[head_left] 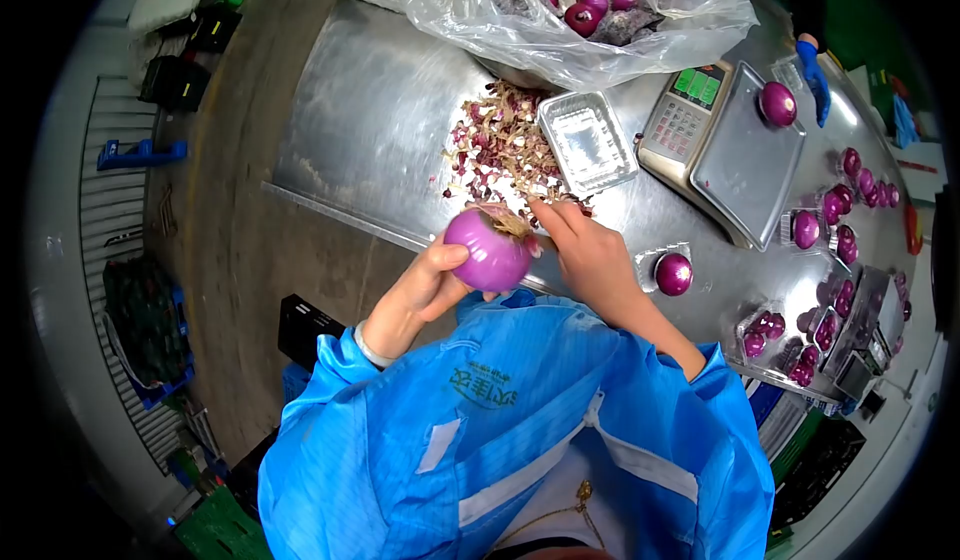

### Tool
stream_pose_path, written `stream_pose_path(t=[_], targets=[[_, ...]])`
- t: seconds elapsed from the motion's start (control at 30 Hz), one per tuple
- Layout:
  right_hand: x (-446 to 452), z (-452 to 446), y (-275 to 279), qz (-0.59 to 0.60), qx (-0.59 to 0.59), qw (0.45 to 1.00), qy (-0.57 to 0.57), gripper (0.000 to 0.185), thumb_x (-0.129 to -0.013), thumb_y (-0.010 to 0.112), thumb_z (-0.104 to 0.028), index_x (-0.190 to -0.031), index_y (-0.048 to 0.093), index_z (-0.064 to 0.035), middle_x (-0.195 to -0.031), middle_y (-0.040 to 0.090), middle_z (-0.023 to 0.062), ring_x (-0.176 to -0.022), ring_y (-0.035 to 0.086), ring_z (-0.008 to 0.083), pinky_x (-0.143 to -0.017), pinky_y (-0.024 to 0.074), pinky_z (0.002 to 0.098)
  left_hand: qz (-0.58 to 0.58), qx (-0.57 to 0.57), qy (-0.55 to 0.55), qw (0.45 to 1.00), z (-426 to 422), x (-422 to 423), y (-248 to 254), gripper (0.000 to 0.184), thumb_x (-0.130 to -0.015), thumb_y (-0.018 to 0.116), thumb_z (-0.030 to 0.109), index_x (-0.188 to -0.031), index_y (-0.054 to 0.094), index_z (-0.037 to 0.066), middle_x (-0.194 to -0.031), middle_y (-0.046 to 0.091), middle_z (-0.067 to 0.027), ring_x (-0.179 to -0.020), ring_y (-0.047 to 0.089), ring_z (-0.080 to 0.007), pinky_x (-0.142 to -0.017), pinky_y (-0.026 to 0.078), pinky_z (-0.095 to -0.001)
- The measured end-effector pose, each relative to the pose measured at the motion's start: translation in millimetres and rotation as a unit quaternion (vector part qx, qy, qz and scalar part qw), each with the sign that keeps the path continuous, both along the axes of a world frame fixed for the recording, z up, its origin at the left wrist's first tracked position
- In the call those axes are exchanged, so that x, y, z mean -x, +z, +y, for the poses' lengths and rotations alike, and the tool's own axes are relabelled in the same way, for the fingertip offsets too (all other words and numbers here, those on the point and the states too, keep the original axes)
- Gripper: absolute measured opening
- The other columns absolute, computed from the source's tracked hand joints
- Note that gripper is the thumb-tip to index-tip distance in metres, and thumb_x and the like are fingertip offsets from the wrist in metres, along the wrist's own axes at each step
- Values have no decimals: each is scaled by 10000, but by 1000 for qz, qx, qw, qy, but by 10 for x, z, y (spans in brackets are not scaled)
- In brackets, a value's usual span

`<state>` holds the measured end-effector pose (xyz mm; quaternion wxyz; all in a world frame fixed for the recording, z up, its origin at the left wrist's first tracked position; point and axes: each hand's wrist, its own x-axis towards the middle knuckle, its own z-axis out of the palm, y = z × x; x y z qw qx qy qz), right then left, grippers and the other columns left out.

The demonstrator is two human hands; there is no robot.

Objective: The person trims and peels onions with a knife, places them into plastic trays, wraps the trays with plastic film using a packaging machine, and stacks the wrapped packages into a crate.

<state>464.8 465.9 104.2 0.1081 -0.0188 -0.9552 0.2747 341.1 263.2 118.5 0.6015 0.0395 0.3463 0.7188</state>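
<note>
My left hand (pixel 423 282) is wrapped around a purple-red onion (pixel 487 252), with its dry, brownish end turned toward the right. My right hand (pixel 592 257) is right beside that dry end, its fingers bent and close together. Whatever they pinch, if anything, is hidden from this angle. Just beyond both hands, a pile of dry onion skins and trimmings (pixel 507 145) lies on the steel table (pixel 370 110). To the right of my right hand, a single onion (pixel 673 274) sits in a clear plastic tray.
Clear plastic trays (pixel 588 145) stand beside the skins. A digital scale (pixel 690 120) carries one onion (pixel 777 104). Behind is a large plastic bag (pixel 480 20) of onions. Several packed onions (pixel 806 229) spread along the right. A blue-gloved hand (pixel 814 84) of another person is at the upper right.
</note>
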Motion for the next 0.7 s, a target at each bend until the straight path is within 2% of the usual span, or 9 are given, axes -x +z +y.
stream_pose_path(t=[0.07,0.17,0.23,0.3,0.4,0.5,0.63,0.7], targets=[[-11,-32,-126,-52,-17,998,7,570,-770,597,17,-1321,542,-118,-975,567,74,-717,669,231,-574,541,357,21,70,66,995,-121,-20,-18,813,-776,715,457,-1395,427,16,-1189,617,-163,-936,661,-228,-645,558,-315],[-85,14,-272,-138,-46,989,-38,570,-769,592,20,-1318,546,-125,-984,573,77,-705,672,228,-570,543,356,164,84,180,966,-252,-30,85,839,-730,737,452,-1397,428,48,-1199,604,-160,-938,657,-240,-639,550,-318],[-132,-53,-79,-66,-20,998,7,572,-787,612,-25,-1342,546,-146,-1026,599,49,-742,670,191,-579,544,327,130,66,201,969,-373,13,76,859,-701,738,503,-1373,445,55,-1179,603,-164,-915,648,-256,-605,529,-324],[-25,-131,152,27,-8,999,44,568,-794,623,-53,-1348,552,-154,-1050,612,32,-760,664,171,-582,543,312,32,17,144,989,-406,95,59,868,-729,690,584,-1363,458,40,-1152,615,-172,-848,639,-238,-565,491,-318],[91,-198,262,68,-62,994,63,552,-783,644,-102,-1329,579,-155,-1070,612,17,-744,638,143,-574,532,281,-56,16,161,985,-299,-12,111,947,-766,626,690,-1401,421,18,-1129,619,-248,-696,611,-228,-494,466,-283],[126,-207,204,82,-75,992,57,538,-785,647,-117,-1319,585,-150,-1066,607,18,-725,627,137,-564,525,271,-99,-96,106,985,-301,-43,-7,909,-761,606,696,-1346,480,12,-1105,630,-217,-694,618,-216,-499,409,-297],[128,-230,222,68,-68,994,53,520,-791,644,-125,-1307,587,-142,-1060,603,19,-718,626,139,-549,522,270,-70,-85,12,994,-372,-13,-38,927,-759,619,682,-1370,460,4,-1150,629,-240,-669,618,-217,-487,450,-288],[149,-261,250,70,-55,994,60,514,-795,640,-121,-1306,582,-138,-1050,601,20,-719,627,141,-547,523,272,-89,-107,-13,990,-356,-31,-58,936,-741,653,657,-1376,448,0,-1178,620,-235,-724,647,-251,-509,497,-293]])
